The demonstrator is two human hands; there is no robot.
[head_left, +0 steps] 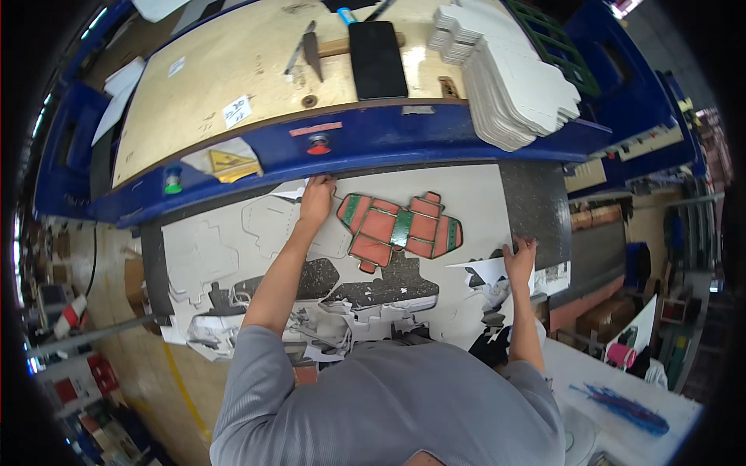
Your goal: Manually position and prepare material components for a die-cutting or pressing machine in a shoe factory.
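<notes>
A pale cardboard sheet [466,194] with cut outlines lies on a dark speckled board [544,198]. My left hand [317,203] has its fingers curled at the sheet's far edge, beside a small white pointed flap. At the sheet's right edge, my right hand [522,260] grips with bent fingers; their tips are partly hidden. Between my hands, on the sheet, rests a carton-shaped cutting die [378,233] with salmon-pink pads, green blocks and dark edges. A loose white pointed offcut [483,269] sticks out beside my right hand.
Torn cardboard scraps [318,330] crowd the near edge. Beyond the blue machine beam [256,182], with its red button [318,144] and green button [172,181], a wooden top holds a hammer [334,48], a black phone [378,60] and stacked cut blanks [513,85].
</notes>
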